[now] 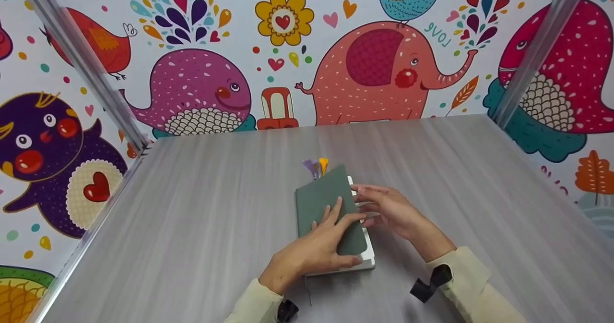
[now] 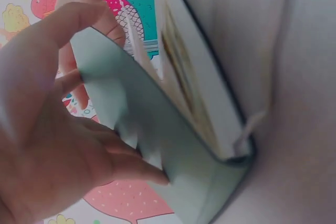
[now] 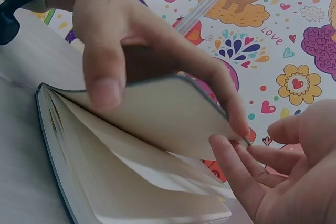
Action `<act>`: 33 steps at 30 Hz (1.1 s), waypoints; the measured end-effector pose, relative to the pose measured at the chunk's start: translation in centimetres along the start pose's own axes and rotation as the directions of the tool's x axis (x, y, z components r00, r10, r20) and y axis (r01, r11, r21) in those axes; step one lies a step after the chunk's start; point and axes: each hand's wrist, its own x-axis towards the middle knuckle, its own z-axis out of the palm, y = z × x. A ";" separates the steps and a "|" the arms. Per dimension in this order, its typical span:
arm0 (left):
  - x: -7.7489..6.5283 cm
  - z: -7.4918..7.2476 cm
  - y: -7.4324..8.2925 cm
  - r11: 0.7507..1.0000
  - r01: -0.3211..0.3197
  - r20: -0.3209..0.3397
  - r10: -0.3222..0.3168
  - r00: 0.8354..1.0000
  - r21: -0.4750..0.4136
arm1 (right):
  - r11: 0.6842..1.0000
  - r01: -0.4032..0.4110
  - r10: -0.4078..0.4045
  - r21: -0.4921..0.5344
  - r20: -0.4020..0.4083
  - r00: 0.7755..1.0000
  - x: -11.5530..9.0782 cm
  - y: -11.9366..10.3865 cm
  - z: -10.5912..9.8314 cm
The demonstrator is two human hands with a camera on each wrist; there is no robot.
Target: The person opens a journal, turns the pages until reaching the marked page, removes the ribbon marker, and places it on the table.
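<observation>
A green hardcover notebook (image 1: 319, 203) lies on the table with its front cover raised part way. Cream pages (image 3: 152, 182) show beneath the cover in the right wrist view. My left hand (image 1: 319, 244) rests on the outside of the cover with spread fingers, its thumb near the close edge. At the cover's right edge is my right hand (image 1: 395, 212), its fingertips touching the edge and its thumb apart in the right wrist view. Small purple (image 1: 309, 166) and yellow tassels (image 1: 323, 163) stick out past the notebook's far edge. A thin ribbon (image 1: 308, 292) trails from the near edge.
The grey wood-grain table (image 1: 206, 208) surrounds the notebook. Behind it stands a wall (image 1: 283, 73) printed with cartoon animals, and metal posts (image 1: 81, 59) rise at the back corners. Black straps (image 1: 431, 283) sit at both sleeve cuffs.
</observation>
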 end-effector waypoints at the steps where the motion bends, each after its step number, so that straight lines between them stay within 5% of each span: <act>1: -0.1 -0.1 0.0 1.000 -0.002 -0.004 0.002 1.000 -0.003 | 1.000 0.012 -0.012 -0.006 0.004 1.000 0.0 0.0 0.0; 13: -1.5 -1.3 -0.1 1.000 0.011 -0.070 -0.009 0.998 0.018 | 0.962 0.229 -0.209 -0.148 0.141 0.968 -0.2 0.2 0.4; 24: -3.3 -2.9 -0.4 0.999 0.002 -0.123 0.004 0.992 0.054 | 0.814 0.412 -0.336 -0.410 0.247 0.909 -0.4 0.7 1.1; 33: -4.9 -4.0 -1.1 0.994 -0.003 -0.202 0.025 0.979 0.109 | 0.722 0.413 -0.319 -0.554 0.263 0.910 -0.2 1.4 1.3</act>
